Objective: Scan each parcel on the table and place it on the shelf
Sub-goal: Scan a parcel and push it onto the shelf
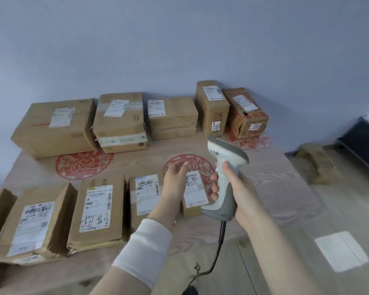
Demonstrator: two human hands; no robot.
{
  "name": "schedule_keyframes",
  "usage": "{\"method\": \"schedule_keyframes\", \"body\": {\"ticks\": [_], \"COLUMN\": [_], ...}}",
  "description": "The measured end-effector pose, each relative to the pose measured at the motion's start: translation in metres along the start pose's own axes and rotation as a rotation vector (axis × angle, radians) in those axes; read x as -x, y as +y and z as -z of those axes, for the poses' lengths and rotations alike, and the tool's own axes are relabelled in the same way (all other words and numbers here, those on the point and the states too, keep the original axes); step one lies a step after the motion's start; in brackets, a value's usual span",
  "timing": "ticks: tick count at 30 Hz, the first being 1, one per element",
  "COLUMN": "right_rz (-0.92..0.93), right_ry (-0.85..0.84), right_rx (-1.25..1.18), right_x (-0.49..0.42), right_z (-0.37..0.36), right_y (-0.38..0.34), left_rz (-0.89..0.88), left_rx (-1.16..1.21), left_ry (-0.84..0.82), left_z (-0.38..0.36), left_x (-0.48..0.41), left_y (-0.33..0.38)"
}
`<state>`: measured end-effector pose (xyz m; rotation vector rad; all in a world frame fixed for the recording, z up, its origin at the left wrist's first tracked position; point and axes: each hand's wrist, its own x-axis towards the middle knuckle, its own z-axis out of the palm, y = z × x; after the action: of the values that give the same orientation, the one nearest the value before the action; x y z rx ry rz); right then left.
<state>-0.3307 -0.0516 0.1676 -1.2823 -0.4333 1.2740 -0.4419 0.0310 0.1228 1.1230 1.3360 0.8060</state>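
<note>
My right hand (pixel 232 188) grips a white and grey barcode scanner (pixel 224 165) by its handle, head pointing away towards the far parcels. Its black cable (pixel 218 241) hangs down off the table's near edge. My left hand (pixel 175 177) hovers open, fingers straight, above the near row, between a labelled parcel (pixel 145 194) and a small parcel (pixel 195 188). It touches nothing. Cardboard parcels with white labels lie in two rows on the table (pixel 275 177), several in the near row and several along the wall.
The far row runs from a large box (pixel 53 126) on the left to a red-printed box (pixel 245 113) on the right. A dark shelf edge (pixel 364 143) shows at the right, with a brown bundle (pixel 317 162) and a white sheet (pixel 341 252) on the floor.
</note>
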Motion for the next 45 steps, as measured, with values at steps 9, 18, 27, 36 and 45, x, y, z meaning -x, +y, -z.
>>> {"method": "schedule_keyframes", "body": {"ticks": [9,18,27,36,45], "right_rz": [-0.106,-0.233,-0.244,-0.101,0.118], "right_ry": [0.061,0.105,-0.061,-0.206,-0.191], "right_rx": [0.159,0.380,0.548,0.478,0.454], "right_x": [-0.076,-0.139,-0.153,-0.121,-0.068], "right_z": [0.050,0.082,0.091,0.081,0.076], "right_y": [0.005,0.074,0.102,0.040,0.004], "left_rz": [0.281,0.498,0.558,0.290,0.042], "left_rx": [-0.074,-0.008,0.268,0.433,0.443], "left_ry": [0.027,0.209,0.379,0.270,0.061], "left_z": [-0.028,-0.058,-0.079,-0.058,-0.044], "left_x": [-0.055,-0.070,-0.058,-0.022,0.016], "left_y": [-0.058,-0.119,-0.142,-0.101,-0.061]}}
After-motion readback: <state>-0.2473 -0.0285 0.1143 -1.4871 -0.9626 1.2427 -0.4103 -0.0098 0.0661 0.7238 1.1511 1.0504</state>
